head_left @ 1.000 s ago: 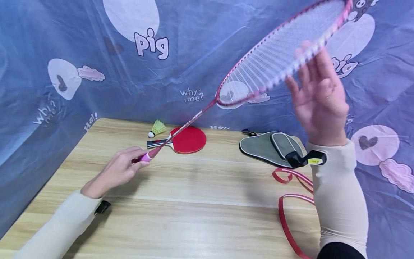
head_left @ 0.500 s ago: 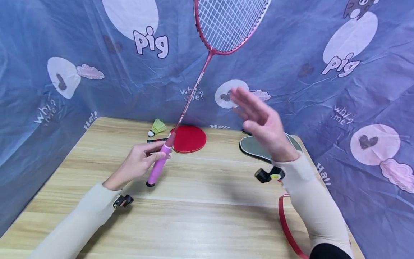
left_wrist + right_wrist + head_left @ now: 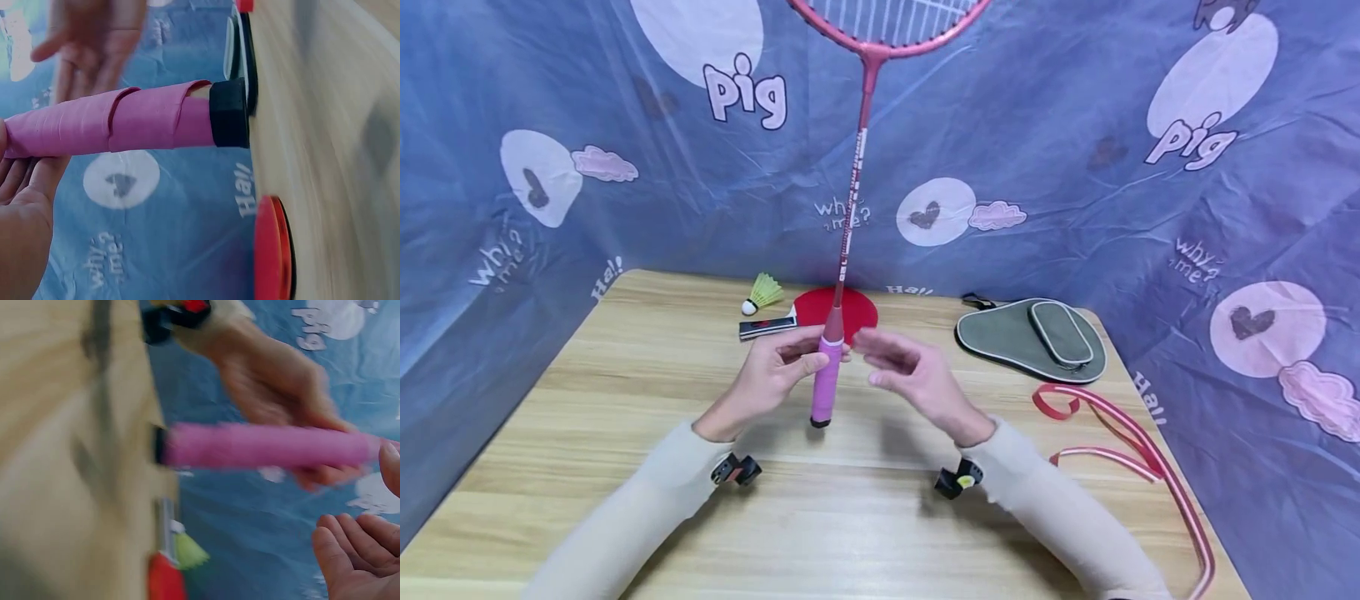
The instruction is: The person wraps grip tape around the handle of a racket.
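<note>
A badminton racket (image 3: 853, 192) stands nearly upright above the table, its red frame cut off by the top of the head view. My left hand (image 3: 775, 371) pinches the upper part of its pink-wrapped grip (image 3: 119, 122) between thumb and fingers. To the right of the grip, my right hand (image 3: 917, 375) is held with fingers extended, near the handle but apart from it. The grip's black end cap (image 3: 229, 112) hangs free below the left hand. In the right wrist view the pink handle is blurred, with the right hand's fingers (image 3: 359, 540) spread beside it.
Behind the racket lie a red table tennis bat (image 3: 863, 312) and a yellow shuttlecock (image 3: 765, 292). A grey-green bat case (image 3: 1007, 337) sits at the back right. A red-and-white ribbon-like strip (image 3: 1180, 492) curls along the right edge. Blue printed cloth walls enclose the table.
The racket has swung from a rightward slant to nearly upright, and the left hand has moved right with it. The right hand has left the racket head and come down beside the grip.
</note>
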A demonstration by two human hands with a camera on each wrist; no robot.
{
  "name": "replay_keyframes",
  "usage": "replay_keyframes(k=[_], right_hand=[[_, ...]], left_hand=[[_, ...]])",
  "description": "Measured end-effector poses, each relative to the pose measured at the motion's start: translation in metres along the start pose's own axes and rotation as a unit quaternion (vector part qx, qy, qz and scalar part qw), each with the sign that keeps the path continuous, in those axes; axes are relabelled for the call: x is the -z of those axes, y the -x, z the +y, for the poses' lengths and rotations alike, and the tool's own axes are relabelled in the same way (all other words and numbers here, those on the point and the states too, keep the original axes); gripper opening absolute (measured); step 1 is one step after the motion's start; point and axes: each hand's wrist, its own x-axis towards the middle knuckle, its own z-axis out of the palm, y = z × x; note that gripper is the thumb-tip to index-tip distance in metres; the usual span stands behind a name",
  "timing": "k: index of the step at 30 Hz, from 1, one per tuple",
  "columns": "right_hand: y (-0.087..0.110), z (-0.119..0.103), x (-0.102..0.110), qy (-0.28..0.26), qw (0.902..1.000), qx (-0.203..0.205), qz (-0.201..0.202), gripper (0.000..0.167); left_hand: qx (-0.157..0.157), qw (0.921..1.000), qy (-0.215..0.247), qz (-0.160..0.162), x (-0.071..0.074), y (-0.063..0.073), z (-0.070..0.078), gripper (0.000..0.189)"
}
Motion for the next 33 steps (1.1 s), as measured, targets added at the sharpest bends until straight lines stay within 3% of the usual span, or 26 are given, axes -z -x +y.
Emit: replay_keyframes(k=[5,12,20,25,33], right_hand=[[0.005,0.02,-0.017,0.022,0.9967,-0.061,-0.049,0.055],[0.008,0.034,-0.022,0.054,0.996,-0.056,-0.043,0.041],[0.013,0.043,-0.027,0.111,0.9931,-0.034,0.016,0.03],[0.017,0.049,-0.029,0.118,0.9913,-0.019,0.056,0.029],[0.025,0.049,-0.033,0.125,0.9876,0.023,0.093,0.03]], left_hand=[[-0.022,0.9997,0.013,0.003,-0.012,-0.003,0.003,0.039],[-0.018,0.9976,0.063,-0.02,-0.018,-0.003,0.004,0.042],[-0.006,0.9975,0.063,-0.033,-0.026,-0.002,-0.001,0.043],[-0.001,0.9975,0.061,-0.034,-0.031,0.0,-0.004,0.043],[0.01,0.9998,0.014,0.012,-0.036,0.0,-0.004,0.035]])
